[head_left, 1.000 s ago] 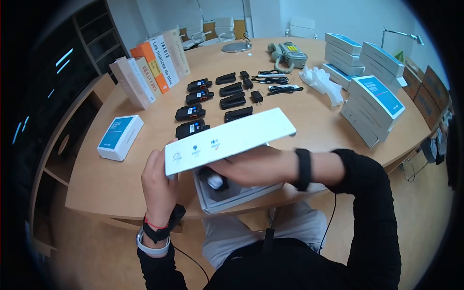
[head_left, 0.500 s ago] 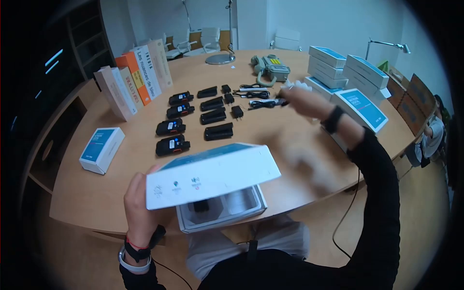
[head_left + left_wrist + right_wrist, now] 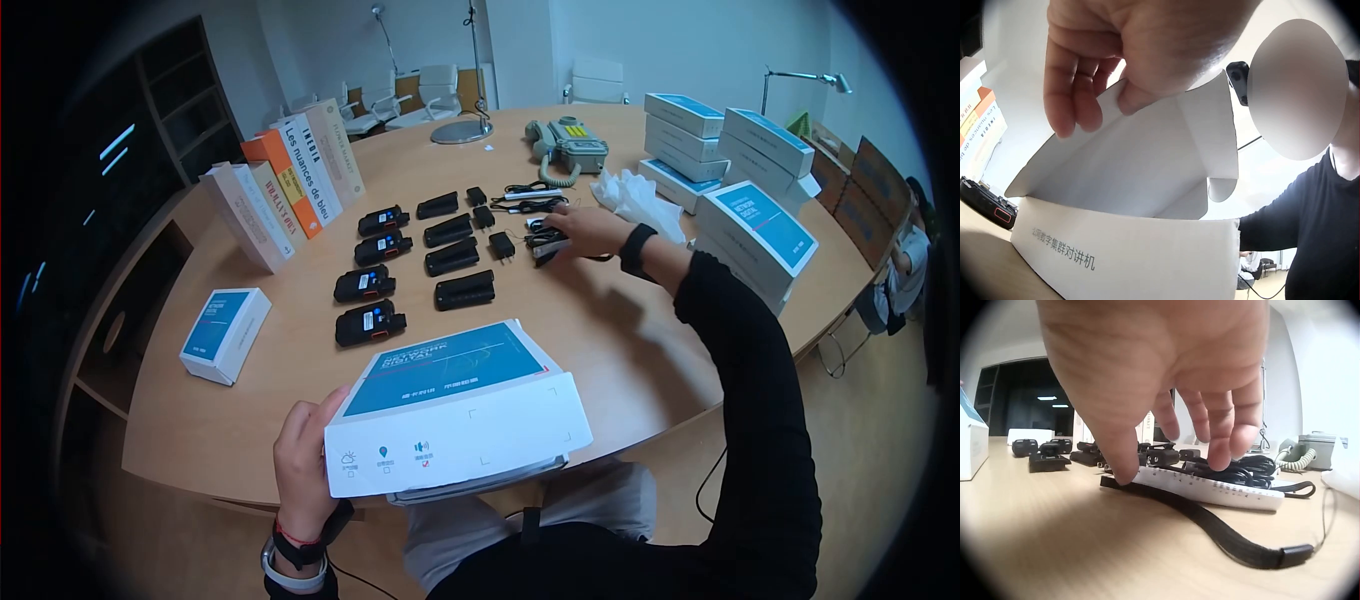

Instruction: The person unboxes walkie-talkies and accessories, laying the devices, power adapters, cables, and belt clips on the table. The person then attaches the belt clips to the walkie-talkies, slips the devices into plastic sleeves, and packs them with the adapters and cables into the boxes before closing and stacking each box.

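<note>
My left hand [image 3: 305, 455] pinches the side of a box lid [image 3: 450, 365], white with a blue printed top. Seen from the left wrist, the thumb lies inside the lid and the fingers outside, with the lid tilted up from the white box base [image 3: 1129, 250]. Across the table, my right hand [image 3: 595, 232] reaches down over a bundle of black cable [image 3: 1241, 472]. Its thumb tip is right at a white folded leaflet [image 3: 1222, 492] and a black wrist strap [image 3: 1204, 519], fingers loosely bent above the cable.
Several black radios [image 3: 370, 322] and black battery-like pieces [image 3: 465, 290] stand in rows beside small adapters [image 3: 502, 247]. Around them are books [image 3: 290, 190], a small white-blue box [image 3: 225, 335], a corded telephone [image 3: 570, 148], crumpled white plastic [image 3: 640, 205] and stacked boxes [image 3: 755, 240].
My right hand has left the box and moved out to the cable and leaflet. The lid, held by my left hand, has come down over the box base.
</note>
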`<state>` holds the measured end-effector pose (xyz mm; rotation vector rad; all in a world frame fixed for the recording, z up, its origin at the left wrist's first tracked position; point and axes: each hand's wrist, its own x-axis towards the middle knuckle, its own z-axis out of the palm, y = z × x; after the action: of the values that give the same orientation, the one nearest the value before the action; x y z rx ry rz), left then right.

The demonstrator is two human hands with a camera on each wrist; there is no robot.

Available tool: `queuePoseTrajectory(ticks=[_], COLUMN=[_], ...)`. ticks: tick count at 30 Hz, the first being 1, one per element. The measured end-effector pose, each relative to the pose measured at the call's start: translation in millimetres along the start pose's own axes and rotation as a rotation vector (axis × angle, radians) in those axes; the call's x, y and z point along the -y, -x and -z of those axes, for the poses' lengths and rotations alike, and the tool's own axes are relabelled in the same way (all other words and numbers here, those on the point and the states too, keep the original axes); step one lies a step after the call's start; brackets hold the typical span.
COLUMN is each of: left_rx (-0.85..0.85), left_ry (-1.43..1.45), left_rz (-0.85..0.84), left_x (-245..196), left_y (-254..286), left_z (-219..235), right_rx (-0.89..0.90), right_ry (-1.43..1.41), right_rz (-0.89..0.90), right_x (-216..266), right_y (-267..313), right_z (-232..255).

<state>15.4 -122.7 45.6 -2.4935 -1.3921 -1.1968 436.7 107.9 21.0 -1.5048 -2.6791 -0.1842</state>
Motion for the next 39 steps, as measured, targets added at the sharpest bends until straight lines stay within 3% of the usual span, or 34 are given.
queuePoseTrajectory(ticks=[5,10,12,17,19,21,23,25,27,29,31,35,39], left_rx=[-0.004,-0.007,-0.007,-0.011,-0.005,0.009,0.016,-0.025,-0.049,-0.047,-0.039,-0.066,-0.055], left_ry=[0.047,0.042,0.052,0.043,0.037,0.041,0.031,0.083,0.098,0.106,0.113,0.111,0.086], left_rz=[-0.011,-0.012,-0.012,-0.013,0.005,0.003,-0.012,0.03,0.006,0.038,0.055,0.055,0.026], left_x=[5.1,7.7,6.5,4.8,4.8,7.3,5.4,8.6,7.1,3.9,-1.0,-12.9,-12.3], left_y=[0.7,2.6,2.1,1.2,-1.9,-5.6,-12.8,-14.3,-16.7,-17.9,-20.8,-22.8,-19.6], left_z=[-1.3,-3.4,-3.4,-0.5,0.7,2.8,7.0,4.8,3.2,0.0,-2.3,-6.0,-3.5], right_rx=[0.125,-0.02,-0.195,-0.048,-0.305,-0.238,-0.197,-0.002,0.24,0.065,-0.219,-0.127,0.137], right_ry=[0.003,0.083,0.157,0.229,0.089,-0.306,-0.918,-1.471,-1.174,-0.741,-0.284,-0.094,-0.17], right_rz=[-0.123,-0.119,0.053,0.0,-0.052,-0.114,-0.043,0.23,0.578,0.582,0.698,0.588,0.455], right_x=[-16.8,-15.2,-21.6,-15.5,2.9,39.1,86.5,123.3,169.7,230.8,271.5,298.2,296.8], right_y=[27.6,33.9,28.5,31.4,42.6,62.9,110.7,155.1,153.4,155.2,138.6,77.1,55.9], right_z=[-12.7,-16.2,-23.3,-20.4,3.5,60.2,104.6,110.2,118.8,97.9,72.6,61.0,39.4])
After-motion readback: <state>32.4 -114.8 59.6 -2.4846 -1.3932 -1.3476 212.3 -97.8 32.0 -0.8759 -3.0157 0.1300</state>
